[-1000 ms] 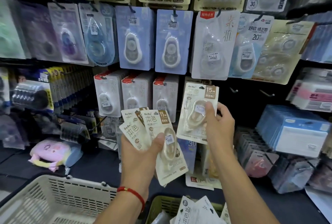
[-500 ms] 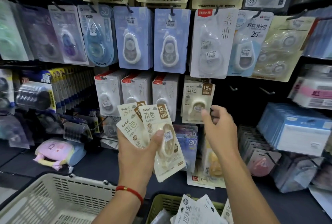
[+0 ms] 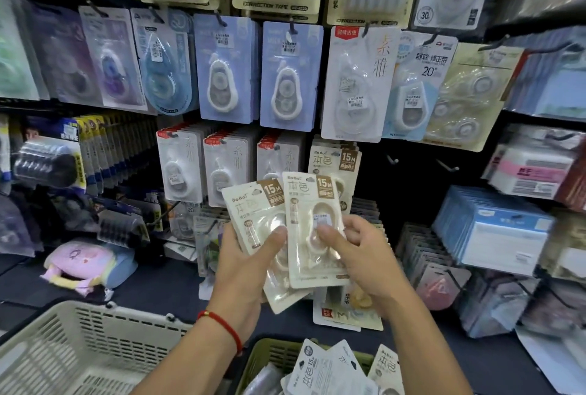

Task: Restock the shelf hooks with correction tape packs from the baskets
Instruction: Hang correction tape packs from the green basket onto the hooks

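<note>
Two baskets at bottom: white basket (image 3: pixel 79 347), green basket (image 3: pixel 272 355) holding packs. Left hand (image 3: pixel 244 267) grips cream tape packs (image 3: pixel 263 220); right hand (image 3: pixel 364 255) pinches front pack (image 3: pixel 312 223). Dark shelf (image 3: pixel 165 286), crowded hooks behind.

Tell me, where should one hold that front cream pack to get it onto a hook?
Probably by its lower half, from the right side, as the right hand pinches the front cream pack now. The pack is a flat card with a bulging blister, upright, and its top edge must stay free for the hook. The left hand holds the others.
</note>
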Demonstrator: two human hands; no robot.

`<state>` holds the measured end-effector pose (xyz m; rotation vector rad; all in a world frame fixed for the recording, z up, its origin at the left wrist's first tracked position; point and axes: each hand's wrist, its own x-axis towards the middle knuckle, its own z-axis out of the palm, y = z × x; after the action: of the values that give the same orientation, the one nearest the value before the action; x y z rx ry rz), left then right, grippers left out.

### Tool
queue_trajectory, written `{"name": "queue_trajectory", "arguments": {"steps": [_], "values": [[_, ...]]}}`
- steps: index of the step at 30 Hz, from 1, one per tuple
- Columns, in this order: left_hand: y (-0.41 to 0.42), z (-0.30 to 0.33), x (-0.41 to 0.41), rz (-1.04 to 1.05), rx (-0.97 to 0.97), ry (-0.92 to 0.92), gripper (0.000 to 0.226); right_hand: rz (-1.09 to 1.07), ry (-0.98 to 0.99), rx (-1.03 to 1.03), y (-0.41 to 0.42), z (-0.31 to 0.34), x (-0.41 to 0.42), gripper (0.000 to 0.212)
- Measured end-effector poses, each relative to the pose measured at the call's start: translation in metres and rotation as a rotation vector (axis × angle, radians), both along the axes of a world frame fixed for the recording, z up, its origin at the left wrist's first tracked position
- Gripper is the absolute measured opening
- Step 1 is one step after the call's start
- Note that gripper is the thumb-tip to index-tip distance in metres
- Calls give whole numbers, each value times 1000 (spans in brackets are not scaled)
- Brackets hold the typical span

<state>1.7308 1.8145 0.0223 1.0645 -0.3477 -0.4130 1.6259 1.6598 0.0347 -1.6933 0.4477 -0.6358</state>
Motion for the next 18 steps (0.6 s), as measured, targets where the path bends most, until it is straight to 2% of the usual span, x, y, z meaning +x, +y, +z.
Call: {"name": "queue_trajectory", "arguments": {"steps": [4,7,13,18], "values": [[0,-2,2,89,36,-10,51,-284,-158,-82,-5,2,1,37],[2,-4,5,170,65,-53,40,-321,-233,-34,-8,5,8,23],[8,-6,10,228,121,-130,38,-298,-291,-52,-13,14,22,29],[11,-5,12,269,134,-149,38,-449,-220,-95,-17,13,26,44]]}}
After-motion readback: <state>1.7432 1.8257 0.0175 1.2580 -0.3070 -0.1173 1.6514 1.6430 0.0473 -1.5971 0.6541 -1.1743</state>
